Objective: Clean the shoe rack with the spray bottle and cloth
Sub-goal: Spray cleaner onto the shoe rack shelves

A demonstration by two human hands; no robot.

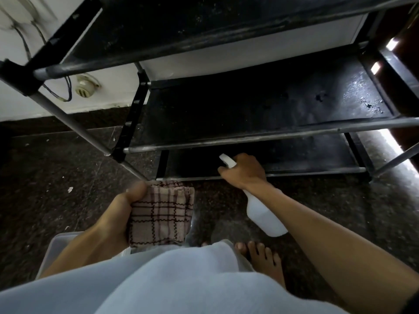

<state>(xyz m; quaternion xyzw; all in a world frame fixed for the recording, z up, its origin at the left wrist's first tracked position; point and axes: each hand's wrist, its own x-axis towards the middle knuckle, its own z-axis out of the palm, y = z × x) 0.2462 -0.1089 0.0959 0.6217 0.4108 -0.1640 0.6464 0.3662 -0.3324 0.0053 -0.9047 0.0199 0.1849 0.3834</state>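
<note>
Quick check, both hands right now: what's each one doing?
Left hand: grips the folded checked cloth.
Right hand: grips the neck of the white spray bottle, nozzle toward the bottom shelf.

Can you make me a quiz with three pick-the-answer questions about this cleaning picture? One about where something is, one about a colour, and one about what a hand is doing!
1. Where does the spray bottle nozzle point?
A. at the bottom shelf
B. at the wall
C. at the foot

2. What colour are the shoe rack shelves?
A. white
B. black
C. red

3. What is the left hand doing?
A. resting flat on the floor
B. holding a shoe
C. gripping the checked cloth

Answers: 1 A, the right hand aims the nozzle into the lowest tier. 2 B, every shelf looks black. 3 C, the fingers curl round the folded cloth.
</note>
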